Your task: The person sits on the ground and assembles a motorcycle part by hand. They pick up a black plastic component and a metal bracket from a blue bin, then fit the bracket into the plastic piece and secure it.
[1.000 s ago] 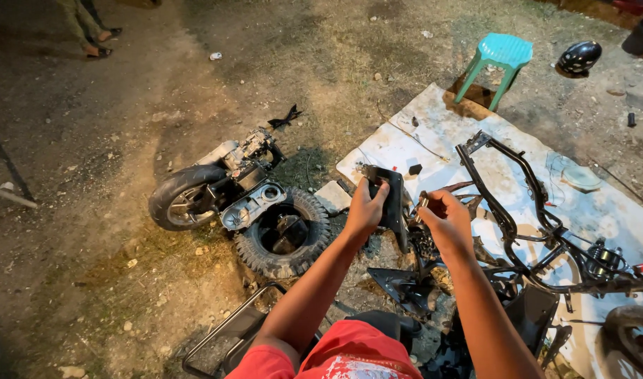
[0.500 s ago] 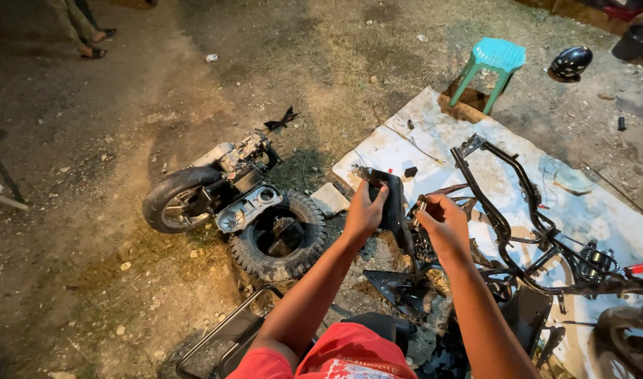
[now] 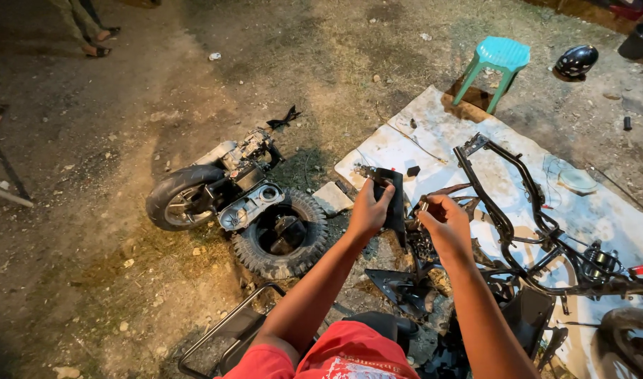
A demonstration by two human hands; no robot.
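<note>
Left hand: closed around a black plastic panel, held upright at the centre of the frame, above the dirt ground. Right hand: fingers curled shut on a small metallic part just beside the panel's right edge; what kind of part it is cannot be told.

Right half of the frame: a bare black scooter frame lies on a white sheet spread over the ground. Left of centre: an engine with rear wheel lies on its side, touching a loose knobby tyre. Upper right: a turquoise plastic stool stands at the sheet's edge, with a black helmet near it. Upper left: another person's sandalled feet.
</note>
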